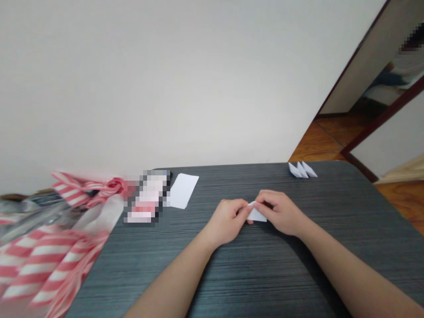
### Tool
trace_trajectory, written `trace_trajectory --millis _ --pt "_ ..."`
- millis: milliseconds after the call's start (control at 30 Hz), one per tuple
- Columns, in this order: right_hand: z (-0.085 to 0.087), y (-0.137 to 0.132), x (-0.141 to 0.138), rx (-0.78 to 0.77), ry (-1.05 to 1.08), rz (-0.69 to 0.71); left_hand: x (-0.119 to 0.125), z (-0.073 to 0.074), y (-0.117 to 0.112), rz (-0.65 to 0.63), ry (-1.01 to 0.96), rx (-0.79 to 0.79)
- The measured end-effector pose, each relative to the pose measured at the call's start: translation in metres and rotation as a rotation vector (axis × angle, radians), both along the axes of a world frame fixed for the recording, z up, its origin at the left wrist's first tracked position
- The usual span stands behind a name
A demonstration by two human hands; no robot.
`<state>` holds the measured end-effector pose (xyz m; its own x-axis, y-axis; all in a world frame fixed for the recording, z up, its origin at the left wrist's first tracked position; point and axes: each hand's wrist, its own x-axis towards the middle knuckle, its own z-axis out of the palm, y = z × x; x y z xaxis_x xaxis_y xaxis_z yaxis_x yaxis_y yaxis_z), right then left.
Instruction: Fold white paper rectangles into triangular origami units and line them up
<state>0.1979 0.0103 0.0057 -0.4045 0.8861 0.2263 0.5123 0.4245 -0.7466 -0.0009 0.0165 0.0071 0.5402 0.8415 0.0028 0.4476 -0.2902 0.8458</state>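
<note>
Centrally on tabletop: folded paper piece, pinched between left hand and right hand. Far right corner: three folded pieces. Far edge: blank paper slip. Left edge: striped bag. Unobstructed.

Plain off-white wall behind the table's far edge, evenly lit, no shadows of note. Table: dark grey, fine horizontal grain, rounded far right corner. Beyond that corner, reddish-brown wooden floor. Dark wood door frame slants across the upper right.
</note>
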Motion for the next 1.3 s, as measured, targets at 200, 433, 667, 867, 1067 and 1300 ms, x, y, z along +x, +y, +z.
trace_trajectory --millis 200,433,667,867,1067,1300 --pt "-0.0025 0.0006 -0.0001 -0.006 -0.014 0.017 0.0 0.002 -0.0001 -0.023 -0.017 -0.018" --pt "-0.0002 0.0005 -0.0005 -0.006 -0.021 0.04 0.0 0.0009 -0.0005 -0.036 -0.022 -0.025" --pt "0.0 -0.0003 0.0008 -0.007 0.0 -0.013 -0.0001 0.0016 -0.0009 0.012 -0.05 -0.032" --pt "-0.002 -0.0006 0.0006 -0.04 0.011 -0.033 -0.0013 0.0024 0.0001 -0.004 -0.026 -0.037" --pt "-0.0009 0.0002 0.0008 -0.028 0.025 -0.014 -0.0018 0.0014 -0.0002 -0.021 -0.03 -0.024" --pt "-0.0032 0.0009 0.0032 -0.091 0.002 -0.039 -0.0005 0.0013 0.0005 0.041 -0.077 -0.071"
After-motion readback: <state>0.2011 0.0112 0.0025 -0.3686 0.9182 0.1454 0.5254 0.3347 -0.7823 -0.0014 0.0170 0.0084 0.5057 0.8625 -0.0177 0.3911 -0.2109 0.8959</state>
